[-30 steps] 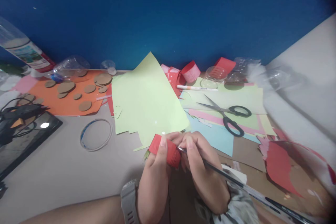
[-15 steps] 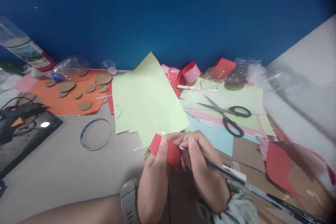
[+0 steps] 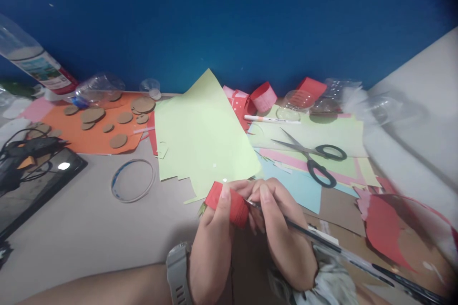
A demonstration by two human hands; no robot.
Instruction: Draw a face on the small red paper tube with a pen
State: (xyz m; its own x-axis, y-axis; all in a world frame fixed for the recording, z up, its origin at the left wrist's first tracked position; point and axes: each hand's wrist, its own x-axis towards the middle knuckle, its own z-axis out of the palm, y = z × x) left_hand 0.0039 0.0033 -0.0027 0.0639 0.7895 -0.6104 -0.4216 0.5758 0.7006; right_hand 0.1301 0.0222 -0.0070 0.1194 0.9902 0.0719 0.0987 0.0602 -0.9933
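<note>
The two hands lie close together, the left hand (image 3: 217, 224) clamping a red piece (image 3: 236, 208) beneath its thumb and the right hand (image 3: 277, 207) gripping a slender tool (image 3: 315, 237), whose metallic tip lies at the edge of the red piece nearest the right hand; contact there cannot be told. Just beyond the hands spreads a light green sheet (image 3: 203, 138), with opened scissors (image 3: 306, 151) beyond and right of the right hand. Left of the left hand rests a ring (image 3: 130, 201), and farther out an orange sheet (image 3: 73, 133) bearing brown discs (image 3: 92, 115).
</note>
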